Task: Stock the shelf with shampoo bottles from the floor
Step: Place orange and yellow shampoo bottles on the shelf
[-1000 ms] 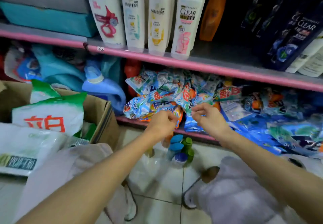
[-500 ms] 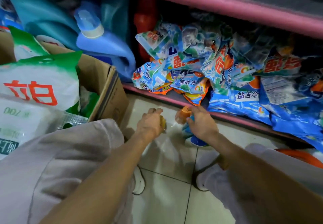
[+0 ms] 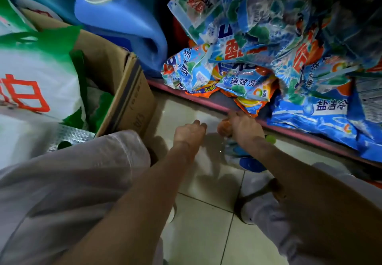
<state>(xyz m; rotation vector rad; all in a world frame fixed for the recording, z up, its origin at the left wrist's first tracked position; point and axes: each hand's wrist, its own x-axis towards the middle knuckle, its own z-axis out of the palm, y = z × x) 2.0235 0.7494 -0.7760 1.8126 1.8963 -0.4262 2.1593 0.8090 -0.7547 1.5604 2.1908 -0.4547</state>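
Observation:
Small shampoo bottles stand on the tiled floor below the bottom shelf; only an orange cap [image 3: 224, 129], a blue cap [image 3: 251, 164] and a green cap [image 3: 270, 139] show. My right hand [image 3: 246, 129] reaches down and grips the orange-capped bottle at its top. My left hand [image 3: 189, 133] hovers just left of it, knuckles up and fingers curled downward; whatever lies beneath it is hidden. My right forearm covers most of the bottle group.
The pink-edged bottom shelf [image 3: 186, 96] is piled with blue detergent packets [image 3: 248, 68]. A blue jug [image 3: 124, 22] stands behind an open cardboard box [image 3: 128, 99] holding a white-green bag [image 3: 37, 74]. My knees and a shoe [image 3: 246, 209] crowd the floor.
The view has dropped from the upper shelf to the floor. Both hands came down from the detergent packets to the bottles; my right hand settled on the orange cap.

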